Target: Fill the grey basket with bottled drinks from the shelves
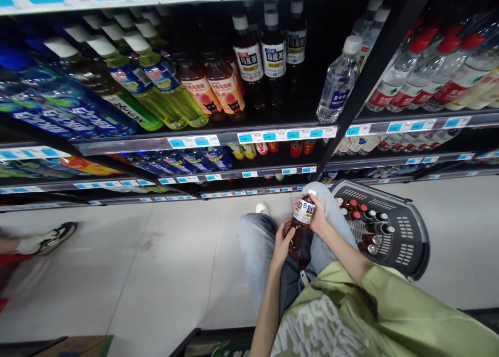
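A dark oolong tea bottle (304, 211) with a white label and white cap is held tilted above my lap. My left hand (283, 241) grips its lower part, the thumb lying along the side. Near the cap, my right hand (318, 214) is closed around the upper part. On the shelf in front stand similar oolong tea bottles (249, 61) with white caps. To their left are orange-labelled peach oolong bottles (226, 89), and a clear water bottle (336, 87) stands at the right end of that shelf.
A grey shopping basket (419, 242) with several bottles in it sits on the floor at my right. Shelves with price tags (286, 134) run across the front. Another person's foot in a dark shoe (58, 237) is at the left. Behind me a cardboard box (74, 346) shows at the lower left.
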Motion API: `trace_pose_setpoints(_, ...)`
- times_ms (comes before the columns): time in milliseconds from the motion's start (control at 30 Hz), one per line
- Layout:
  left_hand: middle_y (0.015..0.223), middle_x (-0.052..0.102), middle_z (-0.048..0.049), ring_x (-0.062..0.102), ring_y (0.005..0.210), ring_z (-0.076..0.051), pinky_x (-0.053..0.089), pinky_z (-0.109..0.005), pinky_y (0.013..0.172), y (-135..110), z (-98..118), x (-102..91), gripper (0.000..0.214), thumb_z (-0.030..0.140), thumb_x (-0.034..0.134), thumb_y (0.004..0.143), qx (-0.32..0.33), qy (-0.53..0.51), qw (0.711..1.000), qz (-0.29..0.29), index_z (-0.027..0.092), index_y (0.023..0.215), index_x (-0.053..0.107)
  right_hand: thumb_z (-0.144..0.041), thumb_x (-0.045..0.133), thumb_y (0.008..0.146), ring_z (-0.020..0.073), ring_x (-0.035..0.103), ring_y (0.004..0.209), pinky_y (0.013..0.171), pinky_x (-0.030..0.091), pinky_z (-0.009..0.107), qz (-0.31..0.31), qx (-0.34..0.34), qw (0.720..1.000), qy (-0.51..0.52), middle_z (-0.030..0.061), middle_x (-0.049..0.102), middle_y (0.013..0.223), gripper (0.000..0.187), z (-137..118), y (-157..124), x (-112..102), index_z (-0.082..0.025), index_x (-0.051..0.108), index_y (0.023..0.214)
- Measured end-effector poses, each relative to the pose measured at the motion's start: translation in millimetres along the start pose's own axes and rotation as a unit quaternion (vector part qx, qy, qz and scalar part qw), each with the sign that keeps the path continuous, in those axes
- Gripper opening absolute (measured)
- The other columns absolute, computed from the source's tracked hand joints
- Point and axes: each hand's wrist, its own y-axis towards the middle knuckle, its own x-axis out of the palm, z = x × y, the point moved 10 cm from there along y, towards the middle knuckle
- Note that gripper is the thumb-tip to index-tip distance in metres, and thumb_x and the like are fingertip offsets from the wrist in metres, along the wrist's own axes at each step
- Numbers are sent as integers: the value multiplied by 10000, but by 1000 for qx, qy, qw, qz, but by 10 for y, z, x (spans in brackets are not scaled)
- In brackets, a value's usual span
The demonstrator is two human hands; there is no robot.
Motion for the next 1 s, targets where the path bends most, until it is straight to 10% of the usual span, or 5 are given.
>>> trace_pose_setpoints(300, 1165, 763, -109, 728, 1094, -284, 553, -449, 1042, -20, 119, -93, 686, 365, 960, 626, 53, 121, 990, 42, 184, 1214, 655, -402, 732, 867, 230, 759, 709, 608, 624, 341, 6, 1, 1000, -14, 41, 787, 847, 203, 31, 16, -51, -210, 686, 912)
trace_pose_setpoints(1000, 977, 805, -51, 736, 946, -254, 531, -354, 919, -13, -15, 7, 485, 443, 933, 645, -49, -65, 996, -24, 175, 1004, 748, -348, 732, 841, 216, 740, 699, 673, 635, 340, -14, 33, 999, -14, 37, 765, 802, 158, 33, -49, 67, -202, 678, 869)
